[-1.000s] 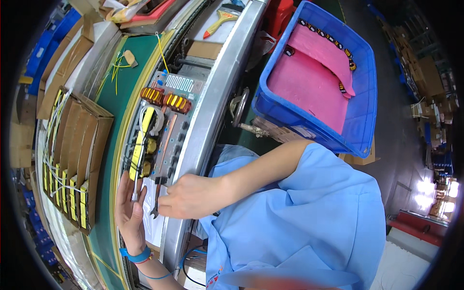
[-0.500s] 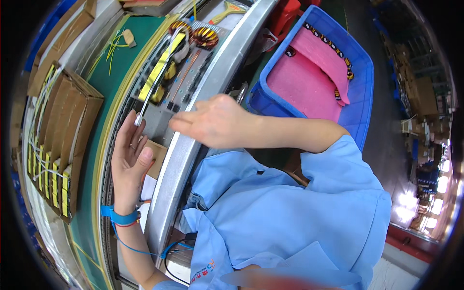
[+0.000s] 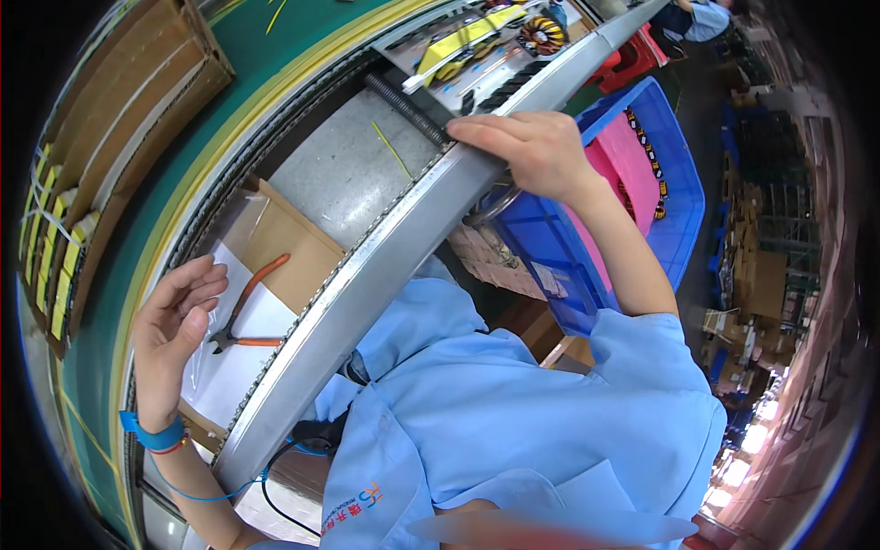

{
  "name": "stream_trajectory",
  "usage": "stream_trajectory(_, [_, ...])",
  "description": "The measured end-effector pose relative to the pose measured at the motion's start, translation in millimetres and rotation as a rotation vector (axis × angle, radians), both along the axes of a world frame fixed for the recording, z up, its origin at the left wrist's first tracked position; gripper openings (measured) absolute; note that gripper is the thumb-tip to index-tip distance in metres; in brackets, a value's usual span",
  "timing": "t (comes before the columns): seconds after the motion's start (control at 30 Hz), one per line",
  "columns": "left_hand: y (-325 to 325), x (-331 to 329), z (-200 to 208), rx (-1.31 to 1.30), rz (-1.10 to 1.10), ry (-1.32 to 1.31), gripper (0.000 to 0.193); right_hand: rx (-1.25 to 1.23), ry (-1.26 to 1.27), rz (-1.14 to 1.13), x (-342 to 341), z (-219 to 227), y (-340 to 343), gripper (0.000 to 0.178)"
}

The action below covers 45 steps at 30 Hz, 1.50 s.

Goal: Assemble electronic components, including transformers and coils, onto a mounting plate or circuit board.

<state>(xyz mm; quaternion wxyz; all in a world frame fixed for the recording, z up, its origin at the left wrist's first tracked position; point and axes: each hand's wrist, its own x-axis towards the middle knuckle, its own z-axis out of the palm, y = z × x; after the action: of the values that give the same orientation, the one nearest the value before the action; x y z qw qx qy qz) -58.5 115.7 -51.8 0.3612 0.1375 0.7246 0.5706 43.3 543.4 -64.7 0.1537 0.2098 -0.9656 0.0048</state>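
Observation:
My left hand [image 3: 176, 335] hovers over the left side of the conveyor frame, thumb apart and fingers loosely bent, with nothing in it. A blue strap with a thin cord circles that wrist. Beside it lie pliers [image 3: 240, 321] with orange handles, on white paper [image 3: 215, 376]. At the upper middle my right hand [image 3: 527, 151] reaches over the metal rail [image 3: 403, 234], fingers stretched out close to the near end of a circuit board [image 3: 495, 64]. Whether the fingertips touch the board is unclear. The board carries yellow-wrapped parts and a copper-wound coil [image 3: 543, 37].
Below the track are brown cardboard [image 3: 289, 243], a grey metal surface [image 3: 339, 179] and a dark spring-like coil [image 3: 403, 108]. A blue bin [image 3: 678, 183] with pink foam and several wound coils stands right. A cardboard box [image 3: 119, 119] with yellow pieces sits far left. Another person [image 3: 704, 20] is far off.
The board and my right hand are now farther up and to the right. My left hand has separated from the board's white lead and lies lower left. The pliers have come into sight.

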Motion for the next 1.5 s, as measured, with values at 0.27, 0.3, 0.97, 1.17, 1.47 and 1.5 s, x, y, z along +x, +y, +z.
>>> stream_trajectory(0.27, [-30.4,4.4,2.3,-0.129,0.019,0.099,0.067,-0.007,-0.003,0.007,-19.5,8.0,37.1,0.047])
stream_trajectory(0.3, [-31.1,3.8,-1.4,-0.122,0.018,0.086,0.067,-0.012,-0.005,-0.002,-20.5,6.9,43.8,0.047])
stream_trajectory(0.97, [-19.4,14.8,1.1,-0.059,-0.004,0.016,0.057,-0.067,0.141,-0.428,-34.3,-12.1,161.4,0.038])
stream_trajectory(1.17, [-13.4,7.9,-6.8,0.062,-0.057,-0.028,0.045,-0.501,0.059,-0.419,-50.0,-6.7,147.6,0.023])
stream_trajectory(1.47, [-22.2,18.8,-13.0,-0.027,-0.117,0.271,0.042,-0.422,0.153,0.342,-146.6,42.6,-96.7,0.027])
stream_trajectory(1.5, [-24.1,22.4,-17.3,-0.019,-0.101,0.323,0.041,-0.365,0.192,0.398,-152.1,47.1,-122.3,0.032])
